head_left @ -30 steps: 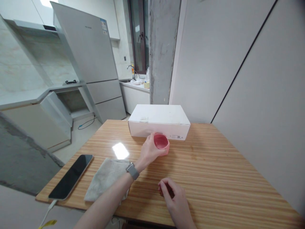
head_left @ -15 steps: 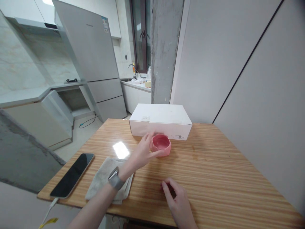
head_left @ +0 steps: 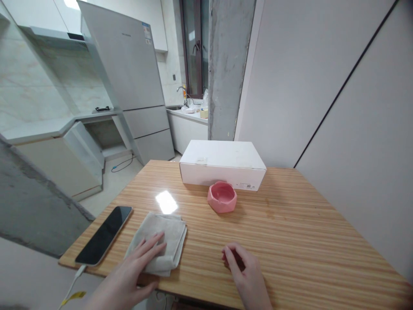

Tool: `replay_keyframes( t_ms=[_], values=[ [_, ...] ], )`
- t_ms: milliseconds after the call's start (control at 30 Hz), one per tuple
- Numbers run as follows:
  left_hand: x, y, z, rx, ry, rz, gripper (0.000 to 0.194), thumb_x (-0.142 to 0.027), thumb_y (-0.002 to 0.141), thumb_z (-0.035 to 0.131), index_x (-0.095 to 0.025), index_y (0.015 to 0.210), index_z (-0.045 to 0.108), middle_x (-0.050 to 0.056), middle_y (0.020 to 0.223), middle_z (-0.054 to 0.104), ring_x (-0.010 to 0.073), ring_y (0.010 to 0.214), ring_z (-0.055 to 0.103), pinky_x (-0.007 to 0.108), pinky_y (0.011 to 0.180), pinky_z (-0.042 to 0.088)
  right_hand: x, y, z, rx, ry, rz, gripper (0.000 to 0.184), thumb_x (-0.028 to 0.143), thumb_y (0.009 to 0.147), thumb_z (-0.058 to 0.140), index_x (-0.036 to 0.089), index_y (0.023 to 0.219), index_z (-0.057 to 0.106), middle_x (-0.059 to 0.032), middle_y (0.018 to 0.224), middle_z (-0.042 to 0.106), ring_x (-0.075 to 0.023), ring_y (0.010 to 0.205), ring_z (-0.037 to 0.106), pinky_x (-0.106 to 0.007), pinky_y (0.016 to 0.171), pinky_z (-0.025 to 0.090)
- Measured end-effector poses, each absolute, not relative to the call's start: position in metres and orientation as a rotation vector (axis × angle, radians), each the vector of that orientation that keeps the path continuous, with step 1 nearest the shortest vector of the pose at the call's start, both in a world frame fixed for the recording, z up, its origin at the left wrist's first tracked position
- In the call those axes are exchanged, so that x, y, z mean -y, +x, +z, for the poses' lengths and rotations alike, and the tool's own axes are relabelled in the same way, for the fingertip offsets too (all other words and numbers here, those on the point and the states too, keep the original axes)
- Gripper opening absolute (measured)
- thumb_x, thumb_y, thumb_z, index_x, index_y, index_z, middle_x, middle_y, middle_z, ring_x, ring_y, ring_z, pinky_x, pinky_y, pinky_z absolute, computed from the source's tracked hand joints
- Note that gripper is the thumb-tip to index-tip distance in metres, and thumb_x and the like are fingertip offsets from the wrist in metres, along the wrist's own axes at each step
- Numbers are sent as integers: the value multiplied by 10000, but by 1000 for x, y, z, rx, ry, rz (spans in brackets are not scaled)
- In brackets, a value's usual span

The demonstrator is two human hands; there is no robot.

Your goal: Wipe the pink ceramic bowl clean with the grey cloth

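Note:
My left hand [head_left: 137, 269] lies over the folded grey cloth [head_left: 171, 241], its fingers stretched out and slightly spread, with the fingertips on or just above the fabric. To the right, my right hand [head_left: 243, 269] rests near the table's front, thumb and fingertips curled together. No object shows in it, though the inside of the palm is in shadow. A pink faceted bowl [head_left: 222, 206] stands upright in front of the white box [head_left: 222, 172], apart from both hands. The inside of the bowl shows only its pink surface.
A black-screened phone [head_left: 105, 237] with a white cable [head_left: 72, 282] plugged in lies at the table's left edge. The wooden table [head_left: 306, 241] runs to a pale wall [head_left: 322, 64] on the right. Beyond it stand a fridge [head_left: 125, 64] and a concrete pillar [head_left: 226, 77].
My left hand has let go of the pink bowl and moved back and left onto the grey cloth. My right hand keeps its curled pose. The view has shifted slightly.

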State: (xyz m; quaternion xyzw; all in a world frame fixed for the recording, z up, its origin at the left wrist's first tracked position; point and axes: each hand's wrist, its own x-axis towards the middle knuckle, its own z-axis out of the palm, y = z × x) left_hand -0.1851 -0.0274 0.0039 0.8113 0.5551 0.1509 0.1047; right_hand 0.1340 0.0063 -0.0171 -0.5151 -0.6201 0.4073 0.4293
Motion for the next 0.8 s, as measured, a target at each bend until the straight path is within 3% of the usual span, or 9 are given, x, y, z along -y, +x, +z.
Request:
replay_keyframes(
  t_ms=[100, 200, 267, 367, 467, 533, 667, 800],
  values=[
    [31, -186, -15, -1620, 2622, 625, 585, -242, 848, 598, -345, 1402, 445, 20, 1425, 504, 226, 1270, 516, 384, 1057, 431, -8, 133, -17, 1389, -1249, 1175, 396, 547, 877, 534, 188, 739, 627, -40, 673, 638, -173, 620, 597, -255, 555, 456],
    [29, -174, -22, -1707, 2600, 841, 471, -279, 886, 571, -294, 1354, 518, 29, 1332, 597, 226, 1206, 573, 338, 1002, 483, -9, 129, -11, 1133, -1129, 1436, 432, 590, 783, 645, 166, 701, 648, -62, 677, 679, -184, 624, 633, -275, 566, 491],
    [27, -156, -20, -1784, 2417, 1018, 397, -295, 910, 538, -253, 1303, 573, 49, 1243, 660, 234, 1106, 644, 303, 916, 542, -8, 125, -6, 943, -1023, 1636, 426, 569, 706, 737, 147, 726, 686, -95, 738, 725, -216, 689, 681, -320, 647, 529],
    [25, -117, -12, -1736, 2169, 1072, 351, -254, 947, 473, -223, 1276, 591, 68, 1175, 695, 225, 1023, 687, 254, 827, 572, -4, 119, 5, 642, -830, 1937, 437, 475, 685, 798, 132, 947, 727, -146, 1002, 750, -266, 906, 708, -389, 838, 521],
    [20, -74, -11, -1504, 2264, 1153, 412, -186, 946, 462, -214, 1355, 509, 79, 1258, 649, 203, 1130, 631, 235, 909, 528, -3, 118, 11, 432, -582, 2104, 451, 449, 753, 752, 153, 1089, 700, -137, 1151, 715, -262, 1024, 678, -411, 944, 475],
    [15, -51, -16, -1262, 2507, 1246, 430, -171, 942, 461, -185, 1371, 481, 85, 1271, 641, 190, 1181, 596, 258, 996, 470, -5, 123, 11, 327, -480, 2121, 414, 456, 789, 713, 160, 1079, 704, -116, 1103, 737, -245, 998, 686, -390, 931, 487],
    [6, -27, -24, -836, 2932, 1074, 385, -240, 951, 484, -150, 1323, 529, 86, 1288, 629, 226, 1290, 493, 367, 1115, 348, -11, 143, 3, 139, -555, 2256, 410, 408, 787, 708, 113, 1073, 703, -133, 1001, 762, -258, 947, 706, -370, 855, 536],
    [1, -23, -7, -740, 2828, 952, 384, -273, 922, 550, -216, 1301, 545, 70, 1314, 615, 233, 1290, 502, 376, 1111, 377, -12, 156, -1, 15, -742, 2247, 396, 296, 815, 659, 86, 1150, 662, -149, 962, 767, -282, 934, 717, -412, 834, 556]
  ],
)
